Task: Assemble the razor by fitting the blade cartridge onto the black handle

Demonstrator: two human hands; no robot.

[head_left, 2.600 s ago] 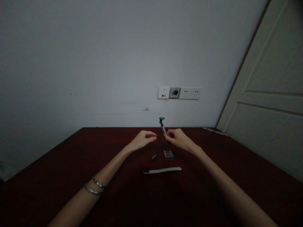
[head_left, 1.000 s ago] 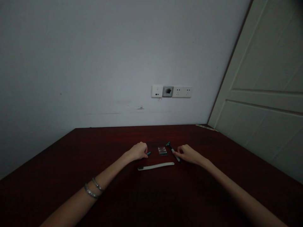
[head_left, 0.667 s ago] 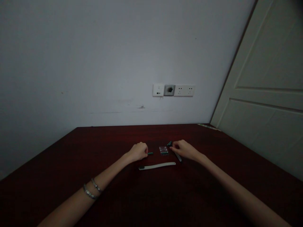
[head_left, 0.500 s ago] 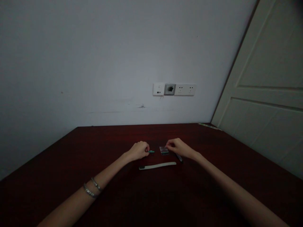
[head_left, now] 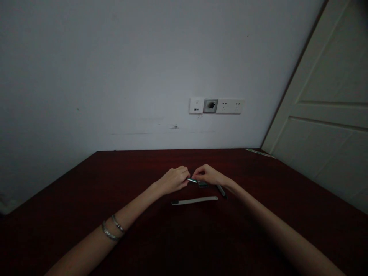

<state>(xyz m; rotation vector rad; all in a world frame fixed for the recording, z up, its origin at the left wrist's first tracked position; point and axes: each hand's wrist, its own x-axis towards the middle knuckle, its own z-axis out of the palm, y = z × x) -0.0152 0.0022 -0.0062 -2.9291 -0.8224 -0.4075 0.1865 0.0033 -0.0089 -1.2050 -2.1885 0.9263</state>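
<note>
My left hand (head_left: pixel 175 179) and my right hand (head_left: pixel 207 175) meet just above the dark red table (head_left: pixel 184 237), both pinched on a small teal-and-silver piece (head_left: pixel 191 180) held between their fingertips. Two bracelets (head_left: pixel 112 228) circle my left forearm. Under my right hand lies a small clear packet (head_left: pixel 202 184). The razor handle (head_left: pixel 221 190) rests on the table by my right wrist, its head hidden. A long white strip (head_left: pixel 194 200) lies flat in front of both hands.
A white wall with a row of sockets (head_left: pixel 216 106) stands behind the table. A cream door (head_left: pixel 330 111) is at the right. A thin pale strip (head_left: pixel 258 152) lies at the table's far right corner.
My right hand set the razor down on the table and moved left. My left hand picked up the small teal piece, and both hands now pinch it together.
</note>
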